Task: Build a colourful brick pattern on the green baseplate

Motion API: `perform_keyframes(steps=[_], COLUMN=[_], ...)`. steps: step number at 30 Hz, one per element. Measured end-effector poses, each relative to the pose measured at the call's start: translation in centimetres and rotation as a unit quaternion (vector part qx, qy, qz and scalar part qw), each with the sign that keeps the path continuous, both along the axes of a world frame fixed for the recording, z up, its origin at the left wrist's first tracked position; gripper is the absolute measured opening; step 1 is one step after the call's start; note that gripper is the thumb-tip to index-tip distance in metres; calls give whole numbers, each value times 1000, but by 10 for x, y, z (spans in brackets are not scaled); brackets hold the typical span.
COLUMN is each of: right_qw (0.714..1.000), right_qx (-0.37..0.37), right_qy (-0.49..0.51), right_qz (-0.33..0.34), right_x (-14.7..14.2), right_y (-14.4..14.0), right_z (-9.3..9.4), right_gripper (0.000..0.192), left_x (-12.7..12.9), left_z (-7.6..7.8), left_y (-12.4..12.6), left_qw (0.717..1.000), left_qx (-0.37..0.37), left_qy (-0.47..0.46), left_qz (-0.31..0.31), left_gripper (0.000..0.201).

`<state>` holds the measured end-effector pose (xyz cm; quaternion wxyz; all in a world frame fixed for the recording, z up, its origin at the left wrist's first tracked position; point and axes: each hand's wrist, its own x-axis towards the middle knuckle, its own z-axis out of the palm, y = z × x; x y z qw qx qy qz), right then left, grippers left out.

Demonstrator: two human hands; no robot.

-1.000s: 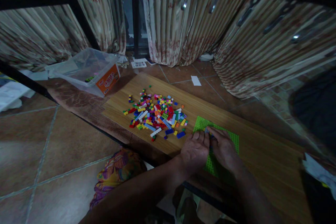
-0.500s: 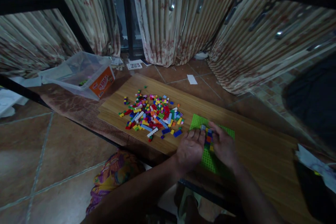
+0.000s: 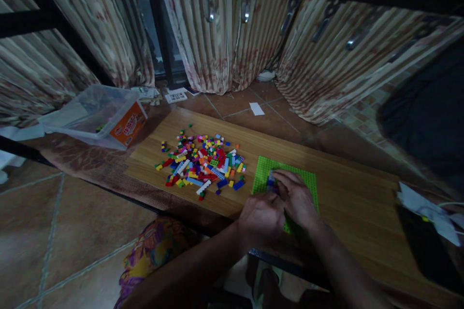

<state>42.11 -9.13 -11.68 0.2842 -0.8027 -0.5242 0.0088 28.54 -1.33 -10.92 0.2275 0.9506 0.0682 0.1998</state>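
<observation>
A: Head view — both hands sit on the flat green studded plastic baseplate (image 3: 261, 174), which lies on the long wooden board (image 3: 348, 203). Right hand (image 3: 295, 197) has its fingers curled down over a small stack of blue and multicoloured plastic bricks (image 3: 271, 182) at approx 10 o'clock of the hand, on the plate's near-left part. Looks pinched, but can't tell for sure; fingertips are hidden.

B: And the left hand (image 3: 261, 215)?

A: Loosely closed, knuckles up, touching the plate's near edge, just beside the right. Nothing visibly held.

B: Handling?

A: My guess: bricks are light, stiff, smooth, w/ hard corners. They're small, so a fingertip pinch on opposite side walls suits best. The plate is thin and light and likely slides unless pressed flat.

B: What else is nearby?

A: A loose pile of mixed-colour plastic bricks (image 3: 203, 159) at 9 o'clock of the plate, and a clear plastic tub w/ orange label (image 3: 97, 116) further out toward 10.
</observation>
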Motion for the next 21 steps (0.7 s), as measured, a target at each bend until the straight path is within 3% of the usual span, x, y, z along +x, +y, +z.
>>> perform_keyframes(steps=[7, 12, 16, 21], right_qw=[999, 999, 1000, 990], right_qx=[-32, -33, 2, 62], right_qy=[-21, -11, -4, 98], right_qz=[29, 18, 0, 75], right_x=[5, 3, -20, -62], right_y=[-2, -2, 3, 14], right_z=[-3, -3, 1, 4], right_gripper=[36, 33, 32, 38], left_x=[0, -6, -11, -14], left_z=[1, 11, 13, 15], left_y=[2, -1, -4, -2], left_qw=[1000, 993, 983, 970], left_qx=[-15, -23, -37, -79], left_qy=[-16, -92, -143, -208], left_qz=[-7, -67, -111, -100], left_gripper=[20, 23, 24, 23])
